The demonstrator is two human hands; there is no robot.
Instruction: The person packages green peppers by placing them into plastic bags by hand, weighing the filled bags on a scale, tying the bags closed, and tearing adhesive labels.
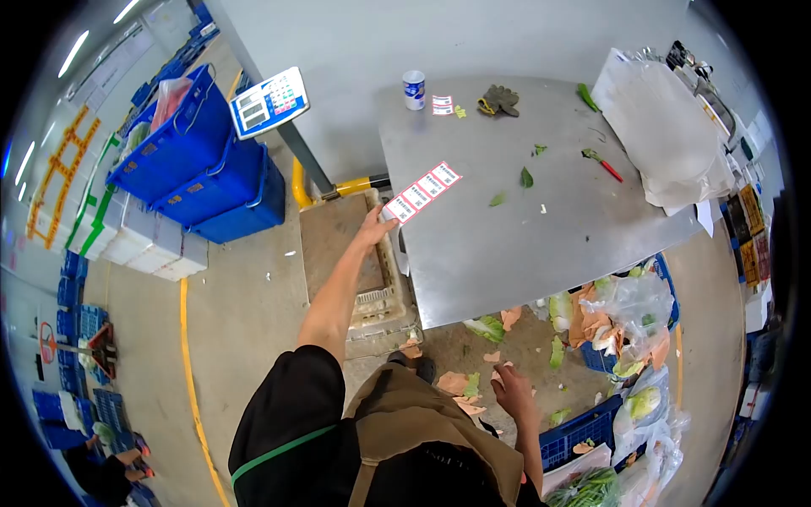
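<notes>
My left hand (376, 226) pinches the lower end of a strip of printed barcode labels (422, 193), white with red borders. The strip slants over the left edge of a metal table (473, 253). Lower down, my right hand (512, 392) hangs in front of the table near my apron (422, 414), its fingers loosely bent and nothing visible in them. On the tabletop are a white-and-blue cup (414, 90), a smaller piece of labels (442, 105), a dark work glove (499, 100) and a red-handled knife (610, 171).
Left of the table stands a platform scale with a display (270, 103). Stacked blue crates (241, 190) sit beyond it. Leaf scraps and paper (456, 383) litter the floor. A blue crate (583, 431) and bagged vegetables (646, 401) lie at right. Another person (97, 465) is at lower left.
</notes>
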